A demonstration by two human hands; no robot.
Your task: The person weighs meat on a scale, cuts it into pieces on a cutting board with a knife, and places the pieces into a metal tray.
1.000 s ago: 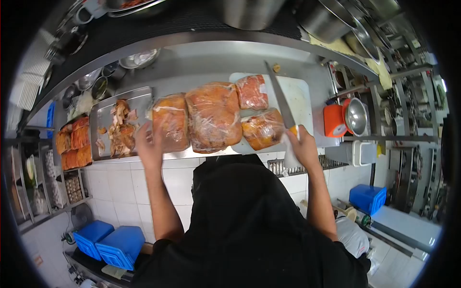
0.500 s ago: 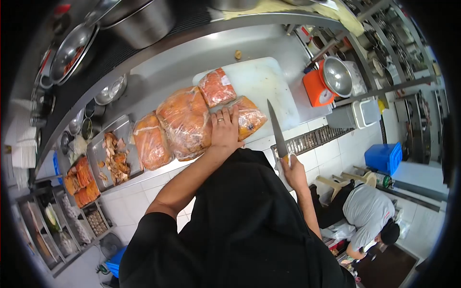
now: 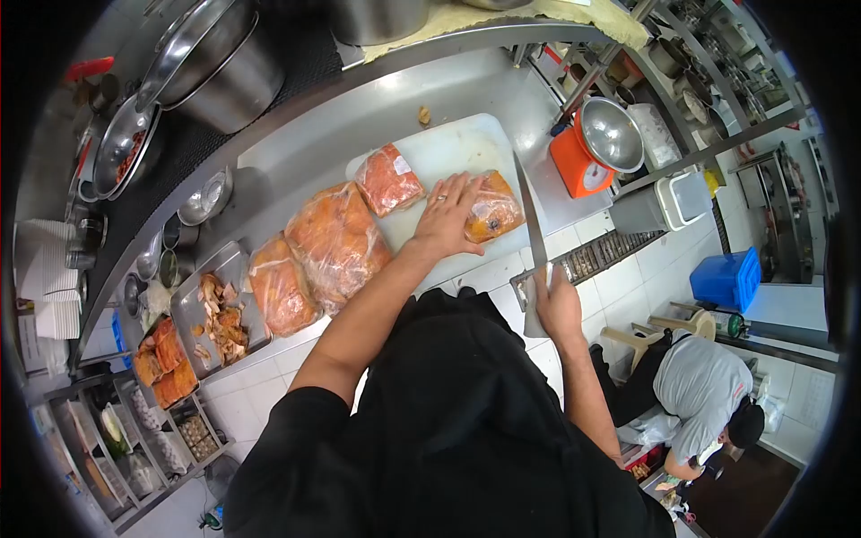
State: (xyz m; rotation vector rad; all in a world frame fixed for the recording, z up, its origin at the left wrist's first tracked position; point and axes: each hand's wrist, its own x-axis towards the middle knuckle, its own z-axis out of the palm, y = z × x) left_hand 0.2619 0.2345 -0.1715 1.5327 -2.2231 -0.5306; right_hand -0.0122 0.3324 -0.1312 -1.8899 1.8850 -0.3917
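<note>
My left hand [image 3: 446, 218] lies with its fingers spread against the left side of a plastic-wrapped piece of meat [image 3: 495, 208] on the white cutting board [image 3: 466, 148]. In my right hand [image 3: 558, 302] is the handle of a long knife [image 3: 531, 213], with a pale cloth beside the grip. The blade points up along the board's right edge. A smaller wrapped piece [image 3: 389, 180] sits on the board's left part. Further left on the steel counter are a large wrapped piece [image 3: 337, 242] and another wrapped piece [image 3: 281, 285].
A metal tray [image 3: 253, 260] of meat scraps stands at the left. An orange scale [image 3: 574, 161] with a steel bowl [image 3: 613, 134] is at the right. A shelf [image 3: 296, 112] overhangs the counter's back. A person in grey [image 3: 704, 381] bends over at the lower right.
My left hand and the wrapped piece beside it have moved right across the board, away from the large piece. The knife has shifted slightly right and stands more upright.
</note>
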